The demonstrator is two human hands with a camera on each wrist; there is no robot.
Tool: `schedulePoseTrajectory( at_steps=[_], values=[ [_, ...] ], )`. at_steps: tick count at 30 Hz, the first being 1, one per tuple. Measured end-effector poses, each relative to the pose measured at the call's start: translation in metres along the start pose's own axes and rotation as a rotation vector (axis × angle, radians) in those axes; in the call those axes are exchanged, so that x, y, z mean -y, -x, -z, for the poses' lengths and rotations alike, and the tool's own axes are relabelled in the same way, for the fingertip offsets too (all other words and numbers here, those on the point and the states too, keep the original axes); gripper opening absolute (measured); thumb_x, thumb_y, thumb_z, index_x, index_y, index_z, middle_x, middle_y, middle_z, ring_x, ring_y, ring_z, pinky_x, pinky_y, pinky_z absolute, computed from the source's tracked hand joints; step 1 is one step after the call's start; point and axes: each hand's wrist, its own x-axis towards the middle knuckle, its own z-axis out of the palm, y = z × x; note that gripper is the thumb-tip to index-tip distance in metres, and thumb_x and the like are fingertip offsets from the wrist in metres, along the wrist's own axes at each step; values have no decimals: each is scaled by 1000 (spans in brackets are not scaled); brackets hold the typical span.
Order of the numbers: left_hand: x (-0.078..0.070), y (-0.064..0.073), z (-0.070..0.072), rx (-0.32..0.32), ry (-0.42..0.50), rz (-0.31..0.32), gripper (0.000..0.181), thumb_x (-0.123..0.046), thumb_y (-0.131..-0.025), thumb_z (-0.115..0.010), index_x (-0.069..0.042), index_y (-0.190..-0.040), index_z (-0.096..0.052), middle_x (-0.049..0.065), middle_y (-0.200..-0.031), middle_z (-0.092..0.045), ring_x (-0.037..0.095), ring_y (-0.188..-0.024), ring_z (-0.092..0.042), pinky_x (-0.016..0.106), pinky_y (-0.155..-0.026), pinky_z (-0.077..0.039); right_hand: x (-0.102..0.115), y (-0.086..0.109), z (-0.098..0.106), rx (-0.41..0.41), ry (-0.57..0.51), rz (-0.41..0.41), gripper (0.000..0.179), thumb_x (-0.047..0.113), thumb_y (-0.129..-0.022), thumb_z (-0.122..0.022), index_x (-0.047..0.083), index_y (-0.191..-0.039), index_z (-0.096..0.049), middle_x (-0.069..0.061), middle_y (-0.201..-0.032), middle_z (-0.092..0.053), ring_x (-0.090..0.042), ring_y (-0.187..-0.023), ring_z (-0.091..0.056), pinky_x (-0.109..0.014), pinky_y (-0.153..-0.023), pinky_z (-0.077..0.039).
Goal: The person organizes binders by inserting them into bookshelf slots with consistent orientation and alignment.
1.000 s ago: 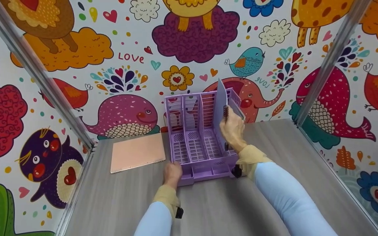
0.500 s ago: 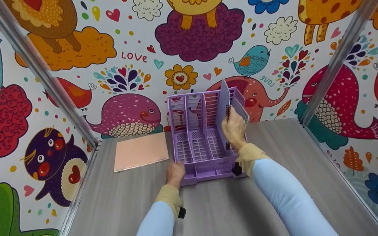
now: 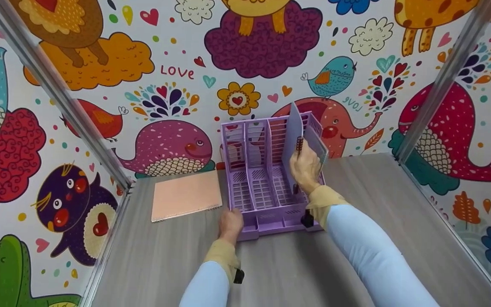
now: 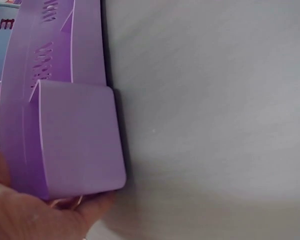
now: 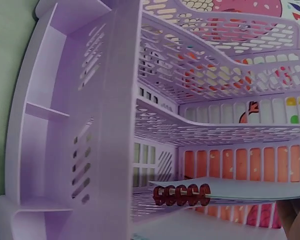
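Note:
A purple desktop file rack (image 3: 277,212) with upright dividers stands against the back wall. My right hand (image 3: 306,168) grips a light blue spiral notebook (image 3: 294,136), which stands upright in a compartment toward the rack's right side. Its dark red coil (image 5: 182,195) faces the rack's front in the right wrist view. To the right of that hand, another thin, greyish flat item (image 3: 317,145) stands in the rack, partly hidden. At the front left corner, my left hand (image 3: 231,224) holds the rack; in the left wrist view its fingers lie against the corner's side.
A peach spiral notebook (image 3: 186,196) lies flat on the grey table (image 3: 164,260), left of the rack. Small tray compartments (image 5: 40,150) run along the rack's front. Printed cartoon walls (image 3: 254,55) and metal posts (image 3: 441,81) enclose the table.
The head view has shifted slightly, so the scene sits a little further right in the frame. Both hands keep nearly the same places, and the blue notebook stays in its compartment.

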Motion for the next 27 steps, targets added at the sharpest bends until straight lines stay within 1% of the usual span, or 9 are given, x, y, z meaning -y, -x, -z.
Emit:
schedulePoseTrajectory(
  at_steps=[4,6,8,11,17,20,22,27],
  values=[
    [0,1,-1,-6,20,6,48,-29,-108,-47,11,-121,-71,35,-118,-76,55,-119,-74,62,-104,-59,-11,3,-3,29,1,-5,31,25,-114,-51,7,-133,-68,-26,-124,-77,-59,-113,-74,-73,-94,-56],
    [0,1,-1,-8,21,11,48,-29,-108,-48,11,-122,-70,35,-118,-76,55,-120,-74,62,-105,-59,-17,4,-5,50,20,-3,34,24,-113,-52,8,-140,-66,-25,-130,-76,-57,-117,-74,-72,-97,-56],
    [-1,1,0,-5,13,11,49,-30,-109,-47,11,-125,-69,35,-120,-75,55,-122,-73,62,-106,-59,-22,6,-6,68,45,-9,38,21,-112,-53,9,-147,-63,-24,-133,-75,-57,-118,-74,-72,-97,-57],
    [-1,2,2,5,-1,11,51,-30,-110,-46,11,-128,-69,35,-123,-75,55,-123,-72,62,-108,-58,-27,9,-8,92,77,-21,42,19,-110,-55,9,-151,-60,-24,-134,-74,-58,-116,-74,-74,-96,-57],
    [-1,1,1,7,-9,15,51,-30,-110,-46,11,-128,-70,35,-124,-75,55,-123,-73,63,-107,-59,-32,13,-11,108,90,-42,47,17,-109,-55,7,-155,-58,-26,-136,-74,-60,-118,-73,-75,-97,-57],
    [1,0,-2,-5,2,13,51,-30,-110,-46,11,-126,-70,36,-123,-76,55,-122,-73,63,-107,-59,-36,17,-13,104,97,-41,46,17,-108,-55,6,-153,-58,-27,-134,-75,-61,-116,-73,-75,-96,-57],
    [2,-2,-3,-19,-4,5,51,-30,-109,-46,11,-125,-71,36,-123,-76,56,-121,-73,63,-106,-59,-40,19,-15,97,107,-31,46,16,-107,-55,5,-151,-58,-28,-132,-75,-62,-114,-73,-77,-93,-56],
    [3,-3,-5,-34,-24,-8,52,-31,-108,-45,11,-124,-70,36,-124,-75,58,-121,-72,64,-106,-58,-44,24,-19,137,131,-58,44,16,-107,-55,3,-148,-58,-31,-129,-75,-65,-112,-73,-79,-91,-57]
  ],
)
